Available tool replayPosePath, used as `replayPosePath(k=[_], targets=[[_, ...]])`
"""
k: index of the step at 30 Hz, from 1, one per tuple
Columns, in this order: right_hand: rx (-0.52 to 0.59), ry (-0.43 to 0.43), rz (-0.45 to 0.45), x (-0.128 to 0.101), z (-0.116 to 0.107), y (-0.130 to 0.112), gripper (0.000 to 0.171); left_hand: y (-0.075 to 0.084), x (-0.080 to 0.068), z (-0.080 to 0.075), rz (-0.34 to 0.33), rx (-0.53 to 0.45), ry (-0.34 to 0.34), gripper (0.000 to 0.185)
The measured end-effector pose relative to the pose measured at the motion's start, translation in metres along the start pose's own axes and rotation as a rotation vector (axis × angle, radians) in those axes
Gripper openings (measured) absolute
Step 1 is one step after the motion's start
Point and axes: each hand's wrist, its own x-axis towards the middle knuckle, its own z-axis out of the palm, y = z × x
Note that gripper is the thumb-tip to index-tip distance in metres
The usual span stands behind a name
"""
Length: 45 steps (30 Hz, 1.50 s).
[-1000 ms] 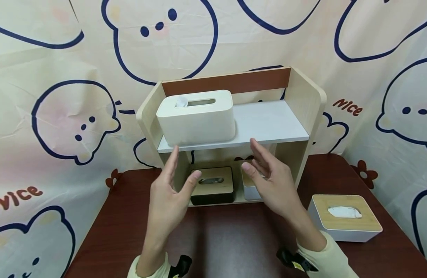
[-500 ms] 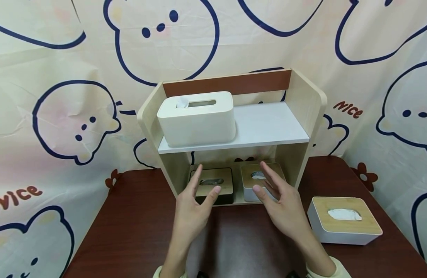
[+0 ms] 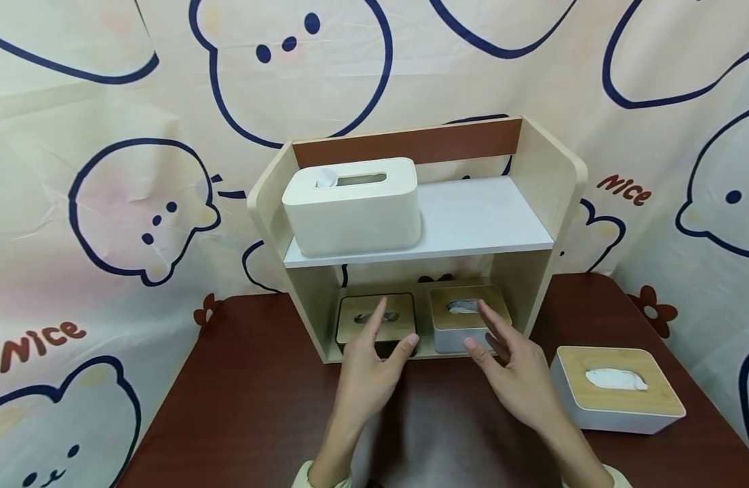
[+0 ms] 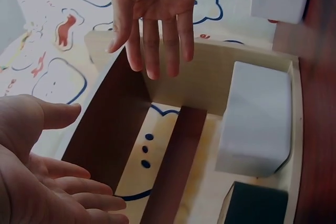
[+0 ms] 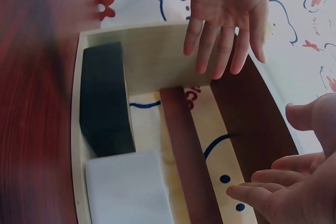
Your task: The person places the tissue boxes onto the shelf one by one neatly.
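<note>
Both hands hover in front of the shelf's lower level, palms facing each other, fingers extended and nothing held. My left hand (image 3: 371, 376) overlaps the front of a black tissue box (image 3: 352, 313) with a wooden lid. Beside it, my right hand (image 3: 517, 369) is nearest a white tissue box (image 3: 445, 318) with a wooden lid, on the same level. The left wrist view shows the left palm (image 4: 58, 177) at the lower left and the right hand (image 4: 155, 3) above. In the right wrist view the black box (image 5: 105, 98) and white box (image 5: 128, 190) stand side by side.
A cream tissue box (image 3: 352, 217) stands on the white upper board (image 3: 480, 217) of the wooden shelf (image 3: 548, 176), at its left. A wood-lidded white tissue box (image 3: 618, 407) sits on the dark table (image 3: 240, 407) at right. A printed cloth (image 3: 106, 271) hangs behind.
Both hands have come down from the upper board's front edge to the lower level, the left also moving right. The boxes keep their places; the head view has shifted slightly.
</note>
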Motion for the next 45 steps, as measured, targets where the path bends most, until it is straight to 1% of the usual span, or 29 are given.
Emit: replayPosePath(k=[5,10,17,24,28,32,35,38,42,45], targets=[[-0.058,0.008,0.01,-0.002,-0.011,0.01,0.065,-0.001,0.0,0.015,0.048,0.015,-0.047,0.08],[-0.109,-0.013,0.064,-0.005,-0.025,0.02,0.066,-0.001,-0.001,0.03,0.068,0.006,-0.104,0.081],[-0.245,0.003,0.128,-0.009,-0.045,0.036,0.066,0.01,-0.004,0.05,0.057,-0.031,-0.169,0.084],[-0.296,0.022,0.197,-0.017,-0.063,0.055,0.069,0.019,-0.008,0.075,0.048,-0.046,-0.218,0.084],[-0.324,0.023,0.252,-0.021,-0.078,0.065,0.071,0.023,-0.01,0.088,0.05,-0.042,-0.234,0.083],[-0.336,-0.003,0.336,-0.027,-0.094,0.076,0.077,0.024,-0.013,0.101,0.066,-0.036,-0.247,0.081],[-0.35,-0.013,0.377,-0.033,-0.105,0.084,0.08,0.026,-0.017,0.109,0.073,-0.033,-0.266,0.082],[-0.418,0.009,0.405,-0.038,-0.113,0.09,0.082,0.027,-0.02,0.116,0.07,-0.028,-0.286,0.084],[-0.499,0.048,0.459,-0.043,-0.116,0.094,0.087,0.028,-0.022,0.124,0.073,-0.015,-0.293,0.085],[-0.512,0.069,0.498,-0.046,-0.119,0.097,0.09,0.027,-0.023,0.13,0.082,-0.004,-0.294,0.084]])
